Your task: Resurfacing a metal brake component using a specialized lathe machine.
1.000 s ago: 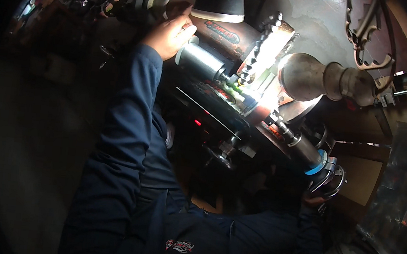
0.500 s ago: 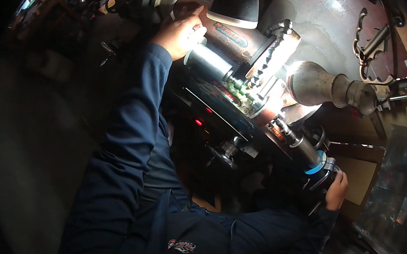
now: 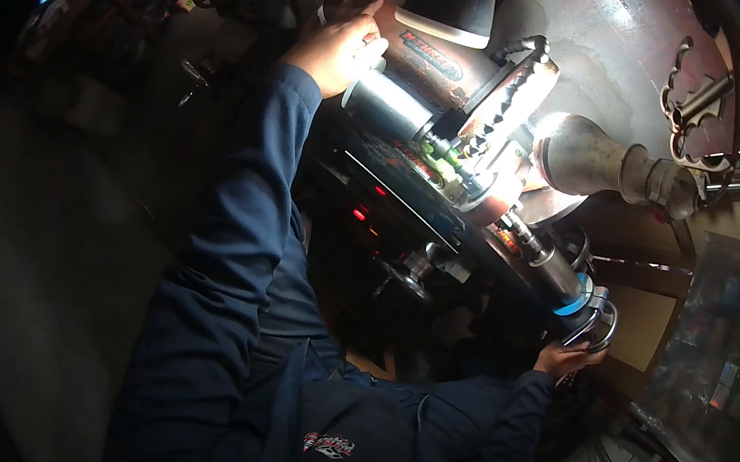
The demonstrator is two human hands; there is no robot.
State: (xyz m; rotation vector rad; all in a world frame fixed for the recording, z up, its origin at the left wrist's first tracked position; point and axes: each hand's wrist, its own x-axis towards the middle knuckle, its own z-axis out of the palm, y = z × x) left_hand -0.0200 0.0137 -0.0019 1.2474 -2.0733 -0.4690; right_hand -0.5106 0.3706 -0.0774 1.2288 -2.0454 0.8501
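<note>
Silver gleams along the smooth metal cylinder (image 3: 389, 108).

The metal cylinder (image 3: 391, 106) is bright silver-grey, the curved handle (image 3: 616, 323) shiny chrome and the ring (image 3: 574, 297) plain sky blue. Brownish red, mottled with dark patches, covers the machine housing (image 3: 466, 82), while the bulbous column (image 3: 587, 154) is dull grey-beige with darker stains. The lamp shade (image 3: 448, 2) is black with a pale rim, the left sleeve (image 3: 243, 210) solid navy.
</note>
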